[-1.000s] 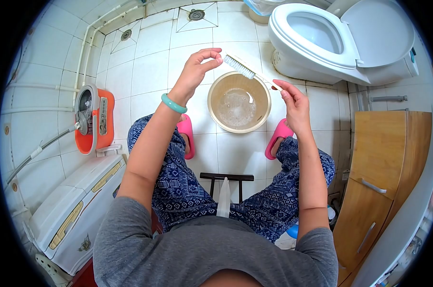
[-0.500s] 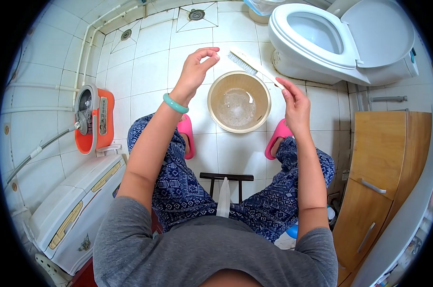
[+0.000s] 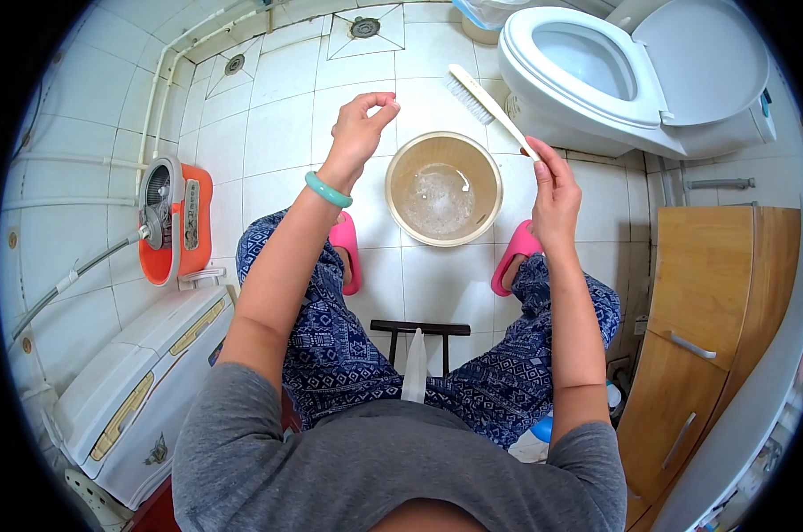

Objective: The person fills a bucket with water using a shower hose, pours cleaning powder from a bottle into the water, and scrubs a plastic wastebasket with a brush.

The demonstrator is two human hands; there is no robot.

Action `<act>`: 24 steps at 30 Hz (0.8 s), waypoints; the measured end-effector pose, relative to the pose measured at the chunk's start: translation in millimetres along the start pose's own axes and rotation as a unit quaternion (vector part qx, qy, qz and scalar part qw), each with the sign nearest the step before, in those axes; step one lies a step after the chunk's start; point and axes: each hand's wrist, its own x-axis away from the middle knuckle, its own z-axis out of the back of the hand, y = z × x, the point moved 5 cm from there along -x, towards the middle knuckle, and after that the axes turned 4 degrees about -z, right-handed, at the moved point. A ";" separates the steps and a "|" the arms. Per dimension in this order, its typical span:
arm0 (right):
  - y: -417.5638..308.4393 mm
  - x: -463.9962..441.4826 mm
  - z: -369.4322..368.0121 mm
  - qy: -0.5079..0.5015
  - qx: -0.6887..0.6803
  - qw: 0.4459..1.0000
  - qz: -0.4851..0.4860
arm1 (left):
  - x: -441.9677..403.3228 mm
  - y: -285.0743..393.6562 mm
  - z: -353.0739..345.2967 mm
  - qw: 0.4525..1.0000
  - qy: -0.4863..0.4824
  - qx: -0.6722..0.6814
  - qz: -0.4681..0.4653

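My right hand (image 3: pixel 557 191) grips the end of a cream-handled scrubbing brush (image 3: pixel 499 111) between thumb and fingers. The brush slants up and to the left, its pale bristles facing down-left, beyond the far right rim of a basin. My left hand (image 3: pixel 362 133) is raised to the left of the basin, thumb and forefinger pinched together; whatever they hold, if anything, is too small to make out. A green bangle (image 3: pixel 327 190) circles that wrist. Between my feet stands the beige basin (image 3: pixel 393 199), with sudsy water (image 3: pixel 441 199) inside.
Pink slippers (image 3: pixel 514 253) flank the basin. A white toilet (image 3: pixel 543 80) with its lid up stands at the far right, above a wooden cabinet (image 3: pixel 698 301). On the left are an orange mop bucket (image 3: pixel 198 222) and a white appliance (image 3: pixel 136 372). A dark stool frame (image 3: pixel 419 328) is between my knees.
The brush has moved up and right, away from the basin, with my right hand shifting slightly right. My left hand has drifted a little left, its thumb and forefinger closer together.
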 end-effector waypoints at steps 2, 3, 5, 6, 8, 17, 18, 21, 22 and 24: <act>3.1 -0.9 -0.9 0.002 -0.011 1.000 -0.003 | -0.2 0.2 0.5 1.000 0.002 -0.006 0.002; 4.0 -1.1 -0.6 0.004 -0.022 1.000 -0.006 | -0.4 0.6 1.6 1.000 0.006 -0.008 0.001; 2.0 -1.3 3.0 0.020 0.002 1.000 -0.008 | -0.9 0.9 3.6 1.000 0.010 -0.011 0.000; 0.5 -1.3 5.7 0.036 0.026 0.999 -0.011 | -1.5 1.7 4.8 1.000 0.011 -0.023 -0.007; -5.0 -1.2 9.9 0.056 0.059 0.997 0.004 | -3.0 1.9 6.7 0.999 0.013 -0.036 -0.015; 13.3 -6.9 11.1 0.011 -0.050 0.994 -0.097 | -3.4 8.7 15.4 0.998 0.014 -0.062 -0.030; 15.8 -5.8 8.6 -0.016 -0.038 0.990 -0.131 | -3.8 9.7 16.9 0.996 0.009 -0.068 -0.049; 33.0 1.6 -1.1 -0.090 0.112 0.986 -0.090 | -10.0 12.9 25.9 0.978 0.018 -0.158 -0.137; 23.9 7.1 -3.5 -0.099 0.149 0.982 -0.057 | -10.7 25.7 23.7 0.953 0.033 -0.232 -0.193; 27.8 18.5 -13.2 -0.161 0.218 0.962 -0.001 | -12.3 49.7 11.3 0.936 0.049 -0.270 -0.221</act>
